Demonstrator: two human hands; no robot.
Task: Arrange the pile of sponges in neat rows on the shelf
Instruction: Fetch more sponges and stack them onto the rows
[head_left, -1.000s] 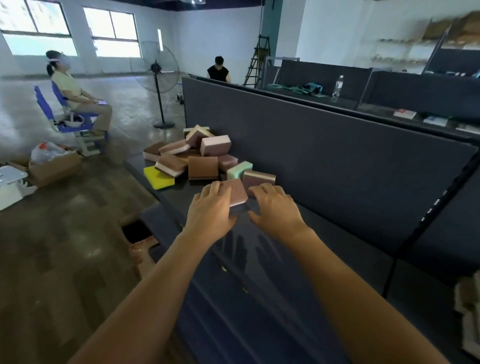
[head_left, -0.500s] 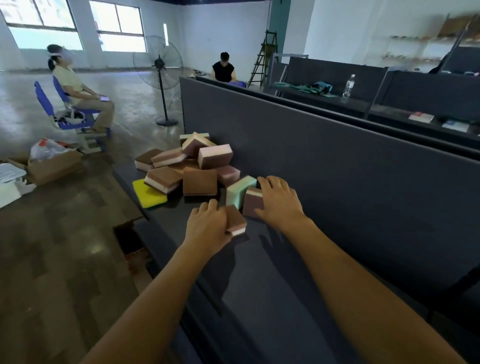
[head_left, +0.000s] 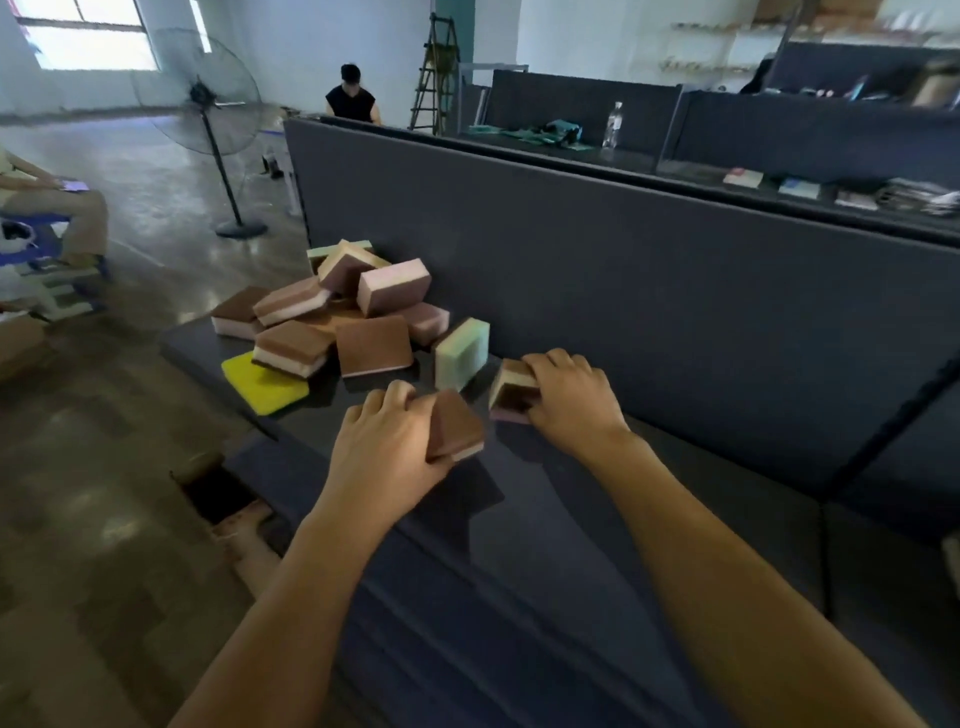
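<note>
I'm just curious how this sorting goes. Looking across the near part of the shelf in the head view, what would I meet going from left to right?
In order: flat yellow sponge → left hand → brown-topped sponge with a pale base, which it grips → brown sponge with a purplish base → right hand holding it.

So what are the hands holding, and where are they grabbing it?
The left hand grips a brown-topped sponge by its left edge; the right hand grips a second sponge by its right side.
</note>
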